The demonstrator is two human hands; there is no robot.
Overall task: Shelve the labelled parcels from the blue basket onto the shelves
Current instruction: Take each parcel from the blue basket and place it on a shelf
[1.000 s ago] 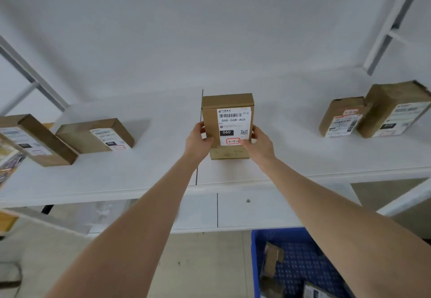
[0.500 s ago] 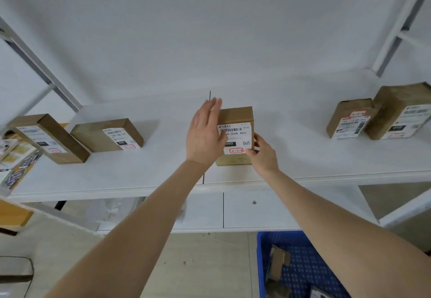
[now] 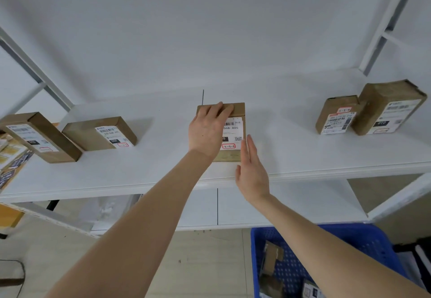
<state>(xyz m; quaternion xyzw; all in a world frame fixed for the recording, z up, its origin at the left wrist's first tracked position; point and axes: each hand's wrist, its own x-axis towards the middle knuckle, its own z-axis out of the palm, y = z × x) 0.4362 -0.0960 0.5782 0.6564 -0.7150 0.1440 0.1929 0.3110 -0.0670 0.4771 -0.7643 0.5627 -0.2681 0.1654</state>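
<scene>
Centre frame, on the white upper shelf [image 3: 163, 167]: brown labelled parcel [image 3: 234, 134] standing upright, well apart from its neighbours, white label toward the camera, printed "06B-A05" and a red-boxed handwritten "3-3-6" readable.

Laid flat over its left half, left hand [image 3: 206, 132], fingers [image 3: 221, 111] straight and pressed together, tips reaching over the top edge, palm hiding part of the label.

Just beside the parcel's lower right corner, right hand [image 3: 251, 171], held edge-on, fingers [image 3: 250, 148] straight and close together, thumb slightly apart below. Contact with the cardboard impossible to tell.

Left of frame on the same shelf, two more brown boxes: tall box [image 3: 39, 136] at the far left, low box [image 3: 100, 133] just beside it, both with white labels facing out.

Right of frame, another pair: small box [image 3: 335, 114] with a red-boxed tag, touching large box [image 3: 387, 107] on its right.

Below the front edge, white lower shelf [image 3: 291, 204].

Lower right corner of the frame, blue basket [image 3: 363, 239] on the floor, perforated walls, several loose parcels [image 3: 271, 257] inside, partly hidden behind the right forearm.
</scene>
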